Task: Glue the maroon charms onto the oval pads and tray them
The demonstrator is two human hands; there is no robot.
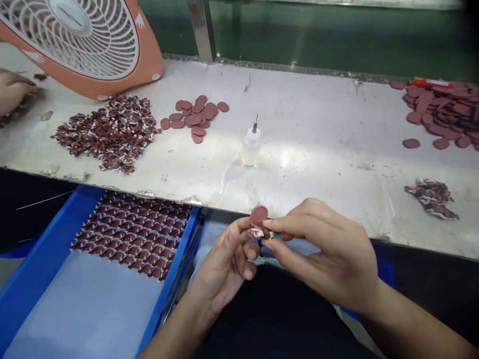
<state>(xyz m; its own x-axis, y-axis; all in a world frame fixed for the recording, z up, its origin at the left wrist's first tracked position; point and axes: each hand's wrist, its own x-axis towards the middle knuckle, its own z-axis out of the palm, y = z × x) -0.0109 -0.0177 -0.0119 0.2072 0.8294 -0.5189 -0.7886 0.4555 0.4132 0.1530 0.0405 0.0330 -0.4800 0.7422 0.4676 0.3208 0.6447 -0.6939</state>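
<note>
Over my lap, just in front of the bench edge, both hands meet at a small work piece. My left hand [232, 254] pinches a reddish-brown oval disc [259, 215] between thumb and finger, its other fingers loosely curled. My right hand [333, 254] grips a small painted figurine [267, 233], brown with white and yellow-orange bits, between thumb and forefinger. The figurine touches the lower part of the disc; whether they are joined I cannot tell. A small clear bottle with a needle tip [250, 147] stands upright on the bench beyond my hands.
On the bench [318, 164] lie a figurine heap [112, 129], oval discs [196, 117], a larger disc pile [445, 112] and a few figurines [432, 198]. An orange fan [149, 55] stands back left, near another person's hand [13, 92]. Below left, a blue tray [189, 234] holds rows of assembled pieces [130, 234].
</note>
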